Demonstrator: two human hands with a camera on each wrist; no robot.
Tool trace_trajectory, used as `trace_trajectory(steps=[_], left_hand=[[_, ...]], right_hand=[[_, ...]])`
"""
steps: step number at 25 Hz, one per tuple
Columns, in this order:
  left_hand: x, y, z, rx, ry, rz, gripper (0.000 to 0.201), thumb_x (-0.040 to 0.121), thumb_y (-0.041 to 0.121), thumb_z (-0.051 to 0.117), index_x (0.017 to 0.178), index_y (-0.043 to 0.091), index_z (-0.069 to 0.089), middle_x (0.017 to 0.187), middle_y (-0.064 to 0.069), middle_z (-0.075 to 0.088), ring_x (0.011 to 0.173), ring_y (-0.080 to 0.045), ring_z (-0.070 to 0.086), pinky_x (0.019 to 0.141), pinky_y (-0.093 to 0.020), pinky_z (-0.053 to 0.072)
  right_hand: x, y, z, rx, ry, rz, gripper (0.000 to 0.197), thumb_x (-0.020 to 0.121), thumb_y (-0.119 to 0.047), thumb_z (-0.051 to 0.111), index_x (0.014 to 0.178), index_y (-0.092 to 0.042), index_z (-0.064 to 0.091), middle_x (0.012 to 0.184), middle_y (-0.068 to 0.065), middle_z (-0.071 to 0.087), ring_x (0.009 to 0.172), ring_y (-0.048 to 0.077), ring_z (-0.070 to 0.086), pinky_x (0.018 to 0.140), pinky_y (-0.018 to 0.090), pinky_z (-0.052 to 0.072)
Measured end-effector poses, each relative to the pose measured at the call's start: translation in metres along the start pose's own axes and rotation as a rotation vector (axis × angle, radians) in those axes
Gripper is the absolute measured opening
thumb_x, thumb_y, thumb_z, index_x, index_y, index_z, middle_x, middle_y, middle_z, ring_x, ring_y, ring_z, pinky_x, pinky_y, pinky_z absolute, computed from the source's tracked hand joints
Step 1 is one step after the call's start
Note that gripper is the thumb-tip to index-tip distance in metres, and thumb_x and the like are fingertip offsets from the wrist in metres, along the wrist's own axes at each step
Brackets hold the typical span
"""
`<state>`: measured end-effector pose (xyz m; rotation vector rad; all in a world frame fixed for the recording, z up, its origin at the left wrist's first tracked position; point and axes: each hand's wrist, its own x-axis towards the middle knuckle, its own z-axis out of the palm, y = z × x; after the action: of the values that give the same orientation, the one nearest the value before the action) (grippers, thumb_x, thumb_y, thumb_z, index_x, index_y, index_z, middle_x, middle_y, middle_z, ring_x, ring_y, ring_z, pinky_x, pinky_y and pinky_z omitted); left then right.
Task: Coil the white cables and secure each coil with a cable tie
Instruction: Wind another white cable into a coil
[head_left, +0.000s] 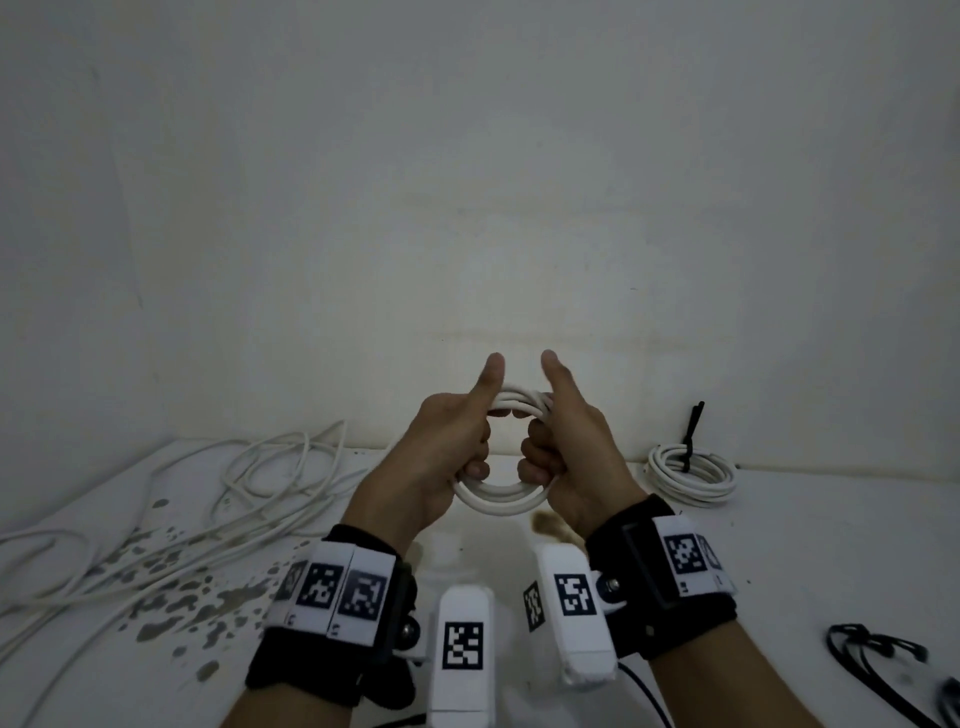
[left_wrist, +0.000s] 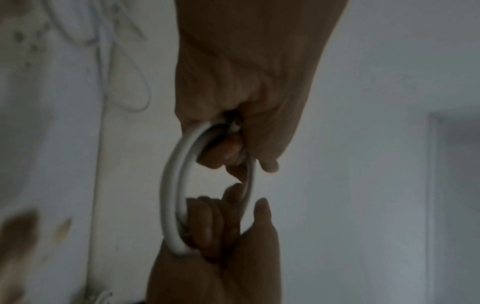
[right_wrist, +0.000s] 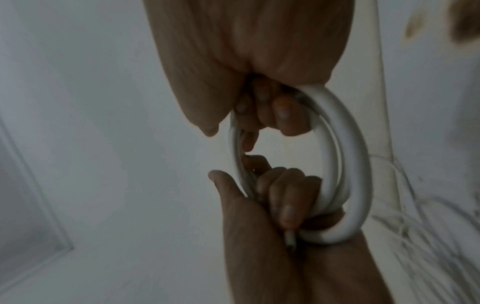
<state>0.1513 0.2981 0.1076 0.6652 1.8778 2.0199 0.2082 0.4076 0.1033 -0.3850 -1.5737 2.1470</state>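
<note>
I see a white table (head_left: 597, 519) with dark blotches scattered across its left half. Loose white cables (head_left: 171, 519) sprawl over it at nine o'clock. At two o'clock a finished white coil (head_left: 693, 478) lies near the wall, cinched with a black cable tie (head_left: 691, 436) whose tail points upward. At four o'clock lie spare black cable ties (head_left: 872, 649).

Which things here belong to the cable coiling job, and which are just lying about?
Job: coil gripped by left hand and right hand; loose cables; tied coil; black ties.
Lying about: stains on table.
</note>
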Motion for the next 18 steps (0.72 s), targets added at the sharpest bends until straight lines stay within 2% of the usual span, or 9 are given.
trace_trajectory(steps=[2, 5, 8, 12, 15, 18], left_hand=[[-0.001, 0.001, -0.001, -0.03, -0.073, -0.008, 0.051, 0.088, 0.065, 0.052, 0.076, 0.015, 0.058, 0.056, 0.005, 0.026, 0.046, -0.01, 0.025, 0.041, -0.021, 0.03], [-0.001, 0.002, -0.003, -0.178, -0.117, -0.051, 0.055, 0.093, 0.062, 0.048, 0.085, 0.01, 0.063, 0.057, 0.005, 0.03, 0.045, -0.009, 0.03, 0.042, -0.021, 0.035], [0.002, 0.002, -0.006, -0.306, -0.143, -0.09, 0.046, 0.1, 0.045, 0.044, 0.088, 0.005, 0.062, 0.056, 0.004, 0.03, 0.042, -0.009, 0.03, 0.04, -0.021, 0.033], [0.002, 0.004, -0.015, -0.455, -0.225, -0.091, 0.032, 0.092, 0.019, 0.037, 0.094, 0.001, 0.063, 0.058, 0.003, 0.031, 0.042, -0.009, 0.029, 0.038, -0.021, 0.032], [0.002, 0.003, -0.015, -0.41, -0.19, -0.063, 0.028, 0.095, 0.017, 0.041, 0.094, 0.002, 0.065, 0.058, 0.004, 0.033, 0.043, -0.009, 0.03, 0.039, -0.02, 0.032], [0.002, 0.003, -0.012, -0.367, -0.132, -0.041, 0.028, 0.099, 0.021, 0.046, 0.088, 0.003, 0.066, 0.053, 0.004, 0.035, 0.042, -0.008, 0.03, 0.038, -0.019, 0.033]], right_hand=[[0.0, -0.002, -0.001, 0.12, 0.001, 0.036, 0.044, 0.093, -0.054, 0.052, 0.072, -0.016, 0.048, 0.049, -0.003, 0.024, 0.04, 0.012, 0.016, 0.041, 0.022, 0.017], [0.0, -0.006, -0.004, 0.184, -0.023, 0.02, 0.03, 0.089, -0.042, 0.047, 0.076, -0.016, 0.051, 0.049, -0.001, 0.027, 0.039, 0.013, 0.016, 0.042, 0.02, 0.015], [-0.002, -0.006, -0.005, 0.278, -0.068, -0.002, 0.018, 0.083, -0.025, 0.042, 0.075, -0.013, 0.053, 0.052, 0.0, 0.028, 0.042, 0.013, 0.016, 0.043, 0.022, 0.014], [-0.001, -0.007, -0.003, 0.337, -0.107, -0.036, 0.016, 0.081, -0.013, 0.037, 0.08, -0.01, 0.053, 0.053, -0.001, 0.029, 0.041, 0.012, 0.018, 0.042, 0.022, 0.017], [-0.002, -0.004, -0.002, 0.273, -0.13, -0.08, 0.014, 0.084, -0.007, 0.042, 0.091, -0.01, 0.054, 0.055, -0.002, 0.029, 0.046, 0.013, 0.02, 0.044, 0.025, 0.02], [-0.001, 0.001, -0.004, 0.027, -0.124, -0.259, 0.024, 0.092, -0.003, 0.055, 0.112, -0.013, 0.064, 0.056, -0.005, 0.04, 0.05, 0.013, 0.028, 0.048, 0.027, 0.03]])
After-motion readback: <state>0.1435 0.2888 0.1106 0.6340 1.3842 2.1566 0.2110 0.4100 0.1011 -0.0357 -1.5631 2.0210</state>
